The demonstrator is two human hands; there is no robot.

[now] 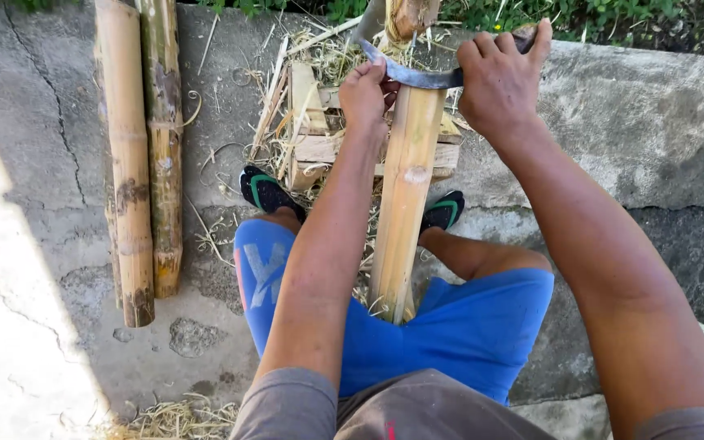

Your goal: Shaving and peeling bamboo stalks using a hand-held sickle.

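Pale peeled bamboo pole (403, 195) leaning between the knees, curved dark blade (417, 77) laid across it

I'm getting hard, bright daylight here. Both forearms are lit along their tops, and the left hand (364, 94) and right hand (499, 77) are sharp, with no motion blur. Left of the left hand, the concrete floor (34, 342) blows out to near white, crossed by a dark diagonal shadow. Below the hands, the lap sits in soft shade. Straight lines bend slightly towards the edges.

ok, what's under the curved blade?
The curved blade lies across the pale bamboo pole; left hand and right hand hold its ends. Wood scraps beneath are partly hidden.
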